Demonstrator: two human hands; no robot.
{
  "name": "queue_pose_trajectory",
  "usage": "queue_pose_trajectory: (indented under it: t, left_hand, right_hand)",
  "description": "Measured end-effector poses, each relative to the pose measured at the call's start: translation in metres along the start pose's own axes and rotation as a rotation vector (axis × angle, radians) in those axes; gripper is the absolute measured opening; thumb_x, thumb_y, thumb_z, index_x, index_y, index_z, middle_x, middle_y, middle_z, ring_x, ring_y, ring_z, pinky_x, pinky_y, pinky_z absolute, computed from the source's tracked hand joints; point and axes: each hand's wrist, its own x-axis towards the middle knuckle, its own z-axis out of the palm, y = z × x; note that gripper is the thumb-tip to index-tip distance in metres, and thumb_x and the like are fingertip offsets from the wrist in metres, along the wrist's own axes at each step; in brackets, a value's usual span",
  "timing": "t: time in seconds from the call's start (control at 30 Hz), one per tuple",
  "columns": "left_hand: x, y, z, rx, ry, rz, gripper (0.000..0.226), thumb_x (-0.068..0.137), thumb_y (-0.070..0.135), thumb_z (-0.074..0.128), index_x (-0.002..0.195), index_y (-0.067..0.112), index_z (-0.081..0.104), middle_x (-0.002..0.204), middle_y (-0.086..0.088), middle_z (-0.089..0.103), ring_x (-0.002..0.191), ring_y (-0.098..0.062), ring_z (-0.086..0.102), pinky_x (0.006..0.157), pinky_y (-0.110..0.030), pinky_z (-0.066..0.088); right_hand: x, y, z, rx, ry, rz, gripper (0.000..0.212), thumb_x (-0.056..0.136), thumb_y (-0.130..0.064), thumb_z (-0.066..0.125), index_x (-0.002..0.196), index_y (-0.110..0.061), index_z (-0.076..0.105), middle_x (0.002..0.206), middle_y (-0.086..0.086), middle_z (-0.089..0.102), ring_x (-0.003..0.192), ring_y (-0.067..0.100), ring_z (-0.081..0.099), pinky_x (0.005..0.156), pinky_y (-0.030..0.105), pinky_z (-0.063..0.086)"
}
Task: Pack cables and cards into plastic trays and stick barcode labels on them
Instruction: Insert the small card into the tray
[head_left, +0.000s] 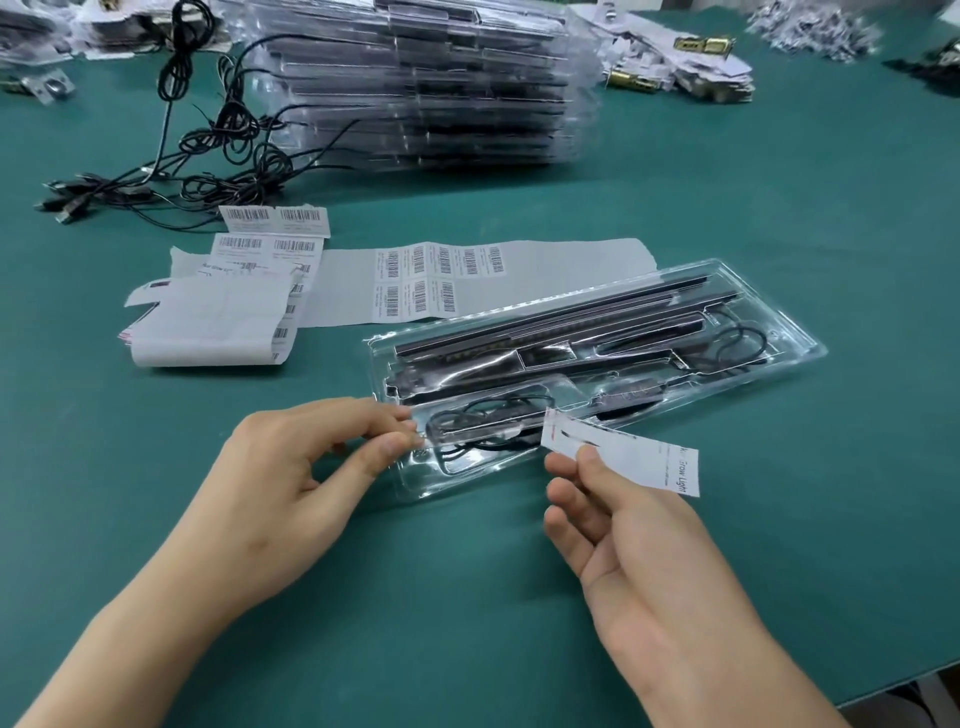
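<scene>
Lying slantwise on the green table (727, 571), the clear plastic tray (802, 353) holds long dark bars (545, 325) in its far channels, a coiled black cable (483, 415) in its near-left compartment and a second cable loop (737, 338) at its right end. The left hand (291, 483) reaches the tray's near-left corner, fingers curled, thumb and fingertips pinching the rim there. The right hand (623, 525), palm turned up just in front of the tray, grasps a white card (623, 452) between thumb and forefinger; the card overlaps the tray's near edge, and its outer end reads "Grow Light". Behind the tray lies a backing strip of barcode labels (441, 280), the print too small to read. Farther behind it stand a stack of filled trays (426, 88) and loose black cables (208, 156).
</scene>
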Motion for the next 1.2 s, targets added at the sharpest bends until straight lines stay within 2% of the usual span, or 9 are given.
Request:
queue_pose_trajectory:
  t: [0.13, 0.4, 0.5, 0.63, 0.87, 0.97, 1.03, 1.1, 1.2]
  left_hand:
    - [0.001, -0.003, -0.001, 0.004, -0.019, 0.024, 0.026, 0.095, 0.051, 0.054, 0.089, 0.035, 0.074, 0.106, 0.029, 0.073, 0.112, 0.005, 0.067, 0.075, -0.033, 0.054]
    - [0.0, -0.007, -0.003, 0.041, -0.076, 0.096, 0.023, 0.098, 0.043, 0.055, 0.099, 0.035, 0.076, 0.111, 0.026, 0.072, 0.118, 0.003, 0.065, 0.088, -0.028, 0.055]
    - [-0.001, -0.007, -0.004, 0.055, -0.094, 0.122, 0.024, 0.098, 0.042, 0.055, 0.1, 0.033, 0.077, 0.112, 0.025, 0.072, 0.118, 0.003, 0.065, 0.098, -0.028, 0.052]
    - [-0.001, -0.006, -0.005, 0.079, -0.115, 0.148, 0.024, 0.098, 0.043, 0.055, 0.098, 0.032, 0.076, 0.113, 0.027, 0.071, 0.12, 0.003, 0.063, 0.1, -0.031, 0.052]
    - [-0.002, 0.0, -0.008, 0.152, -0.133, 0.171, 0.021, 0.098, 0.044, 0.056, 0.099, 0.034, 0.075, 0.117, 0.025, 0.067, 0.117, 0.001, 0.065, 0.092, -0.04, 0.058]
    - [-0.003, 0.006, -0.01, 0.279, -0.157, 0.197, 0.022, 0.1, 0.044, 0.051, 0.101, 0.034, 0.07, 0.131, 0.024, 0.059, 0.103, -0.01, 0.069, 0.083, -0.04, 0.056]
    - [-0.003, 0.012, -0.008, 0.367, -0.167, 0.229, 0.02, 0.099, 0.042, 0.05, 0.101, 0.03, 0.066, 0.137, 0.02, 0.056, 0.101, -0.012, 0.067, 0.082, -0.039, 0.053]
    - [-0.002, 0.02, -0.003, 0.446, -0.156, 0.264, 0.021, 0.094, 0.045, 0.054, 0.101, 0.027, 0.063, 0.129, 0.017, 0.062, 0.095, -0.015, 0.066, 0.08, -0.039, 0.051]
    - [0.009, 0.032, 0.002, 0.558, -0.127, 0.274, 0.037, 0.091, 0.059, 0.053, 0.108, 0.029, 0.068, 0.104, 0.015, 0.068, 0.079, -0.016, 0.064, 0.068, -0.031, 0.049]
  right_hand:
    - [0.002, 0.0, 0.003, -0.036, -0.049, 0.01, 0.015, 0.101, -0.009, 0.061, 0.099, 0.004, 0.067, 0.072, 0.008, 0.074, 0.046, 0.008, 0.062, 0.043, 0.021, 0.052]
    - [0.008, 0.003, 0.002, -0.247, -0.122, -0.097, 0.014, 0.104, -0.012, 0.057, 0.105, -0.003, 0.067, 0.082, 0.008, 0.079, 0.048, 0.011, 0.064, 0.046, 0.022, 0.053]
    - [0.01, 0.001, 0.0, -0.307, -0.135, -0.086, 0.016, 0.103, -0.013, 0.058, 0.106, 0.0, 0.067, 0.084, 0.007, 0.079, 0.044, 0.011, 0.062, 0.045, 0.023, 0.053]
    - [0.012, -0.001, -0.001, -0.345, -0.145, -0.052, 0.024, 0.102, -0.016, 0.061, 0.098, 0.006, 0.069, 0.082, 0.008, 0.078, 0.044, 0.012, 0.061, 0.045, 0.024, 0.052]
    - [0.014, -0.008, -0.003, -0.236, -0.154, 0.063, 0.023, 0.1, -0.013, 0.063, 0.09, 0.006, 0.07, 0.074, 0.01, 0.075, 0.05, 0.013, 0.067, 0.045, 0.023, 0.054]
    - [0.013, -0.005, -0.003, -0.26, -0.138, 0.04, 0.026, 0.1, -0.014, 0.064, 0.084, 0.005, 0.07, 0.068, 0.009, 0.072, 0.05, 0.014, 0.067, 0.045, 0.024, 0.054]
    - [0.011, -0.001, -0.002, -0.305, -0.132, -0.009, 0.025, 0.1, -0.014, 0.063, 0.089, 0.007, 0.069, 0.073, 0.011, 0.075, 0.051, 0.016, 0.067, 0.045, 0.024, 0.054]
    - [0.009, 0.002, -0.001, -0.345, -0.131, -0.052, 0.023, 0.101, -0.015, 0.063, 0.097, 0.006, 0.069, 0.08, 0.012, 0.078, 0.052, 0.017, 0.069, 0.046, 0.025, 0.055]
    - [0.007, 0.003, -0.001, -0.405, -0.134, -0.099, 0.022, 0.101, -0.017, 0.063, 0.097, 0.004, 0.069, 0.082, 0.011, 0.078, 0.053, 0.019, 0.069, 0.048, 0.027, 0.056]
